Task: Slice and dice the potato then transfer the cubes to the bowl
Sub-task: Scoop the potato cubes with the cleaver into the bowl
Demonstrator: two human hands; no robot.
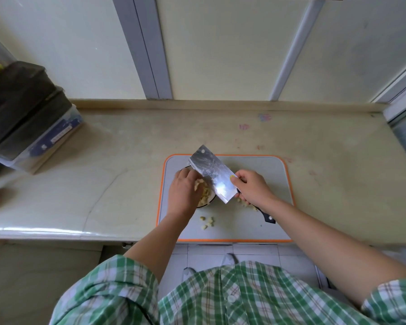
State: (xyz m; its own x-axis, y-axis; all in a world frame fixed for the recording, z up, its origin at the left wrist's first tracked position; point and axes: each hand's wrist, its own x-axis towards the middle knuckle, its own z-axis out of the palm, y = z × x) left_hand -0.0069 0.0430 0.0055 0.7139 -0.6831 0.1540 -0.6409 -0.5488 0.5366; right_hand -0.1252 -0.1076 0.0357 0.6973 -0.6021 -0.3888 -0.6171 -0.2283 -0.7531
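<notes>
We held the cleaver (212,174) handle clamped in our right hand (251,188), blade tilted over the bowl (208,204). Left hand (183,192) fingers curled round cubes (200,184) above it (strays lay on the board (256,227), near edge).

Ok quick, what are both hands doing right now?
Left hand: on the potato cubes over the bowl; grip cannot be told.
Right hand: holding the cleaver.

Cleaver (211,172), potato cubes (204,189) over bowl (208,202)
</notes>
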